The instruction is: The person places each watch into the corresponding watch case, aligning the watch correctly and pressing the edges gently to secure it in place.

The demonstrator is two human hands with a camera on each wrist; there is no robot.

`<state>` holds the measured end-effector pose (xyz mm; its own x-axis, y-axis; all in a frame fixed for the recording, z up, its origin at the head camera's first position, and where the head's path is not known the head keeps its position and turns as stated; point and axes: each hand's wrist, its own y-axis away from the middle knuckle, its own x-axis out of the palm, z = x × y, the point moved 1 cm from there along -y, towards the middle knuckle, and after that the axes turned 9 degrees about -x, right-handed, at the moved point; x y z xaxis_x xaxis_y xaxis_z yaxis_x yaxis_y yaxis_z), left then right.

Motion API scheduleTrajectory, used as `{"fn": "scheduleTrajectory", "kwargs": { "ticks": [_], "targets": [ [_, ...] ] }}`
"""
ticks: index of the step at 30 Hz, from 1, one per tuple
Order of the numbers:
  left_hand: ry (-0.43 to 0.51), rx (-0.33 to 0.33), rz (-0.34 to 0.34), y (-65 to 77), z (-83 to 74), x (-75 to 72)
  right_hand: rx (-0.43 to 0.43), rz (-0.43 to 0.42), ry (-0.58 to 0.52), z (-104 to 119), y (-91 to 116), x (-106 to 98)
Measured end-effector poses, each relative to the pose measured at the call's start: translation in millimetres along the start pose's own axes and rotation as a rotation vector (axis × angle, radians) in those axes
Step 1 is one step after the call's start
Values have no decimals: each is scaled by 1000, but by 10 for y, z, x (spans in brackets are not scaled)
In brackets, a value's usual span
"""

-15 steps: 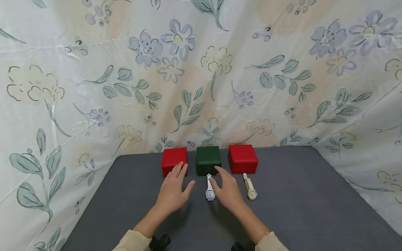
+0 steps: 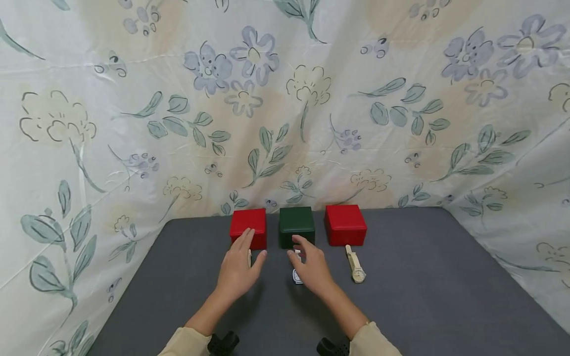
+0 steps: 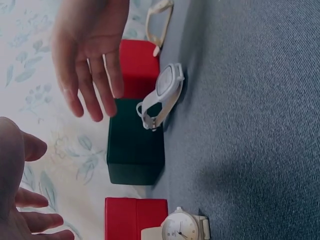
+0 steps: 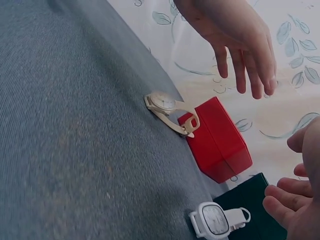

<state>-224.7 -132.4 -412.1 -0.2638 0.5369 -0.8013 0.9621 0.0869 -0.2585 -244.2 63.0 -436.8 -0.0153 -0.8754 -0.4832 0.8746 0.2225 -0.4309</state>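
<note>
My left hand (image 2: pixel 236 274) hovers before the left red box (image 2: pixel 249 216), its fingers extended and its thumb spread. Behind that hand stands a cream watch (image 3: pixel 181 224) with a round dial, mostly hidden in the head view. My right hand (image 2: pixel 311 271) is held before the green box (image 2: pixel 296 217), fingers relaxed and slightly bent. It partly covers a white watch (image 4: pixel 215 219) with a squarish face, which rests on the table. Neither hand holds anything. Another cream watch (image 2: pixel 356 269) lies in front of the right red box (image 2: pixel 345 220).
The three boxes stand in a row along the back of the dark grey table (image 2: pixel 423 287). A floral cloth (image 2: pixel 285 163) hangs directly behind them. Dark wrist-mounted devices (image 2: pixel 223 343) sit near both cuffs.
Both hands have shifted a little to the left. The right hand now overlaps more of the white watch, and a bit of the left cream watch shows beside the left hand.
</note>
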Motion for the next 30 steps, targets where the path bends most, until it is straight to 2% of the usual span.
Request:
{"fn": "scheduleTrajectory", "kwargs": {
  "ticks": [6, 17, 27, 30],
  "targets": [
    [21, -32, 9, -32, 71, -16, -17, 19, -38, -3, -57, 110],
    [53, -52, 20, -85, 213, -40, -44, 67, -89, -32, -171, 314],
    [31, -76, 22, -171, 357, -29, -10, 159, -113, -50, -274, 484],
    [30, -74, 15, -198, 402, -19, 5, 165, -92, -44, -309, 533]
  ]
}}
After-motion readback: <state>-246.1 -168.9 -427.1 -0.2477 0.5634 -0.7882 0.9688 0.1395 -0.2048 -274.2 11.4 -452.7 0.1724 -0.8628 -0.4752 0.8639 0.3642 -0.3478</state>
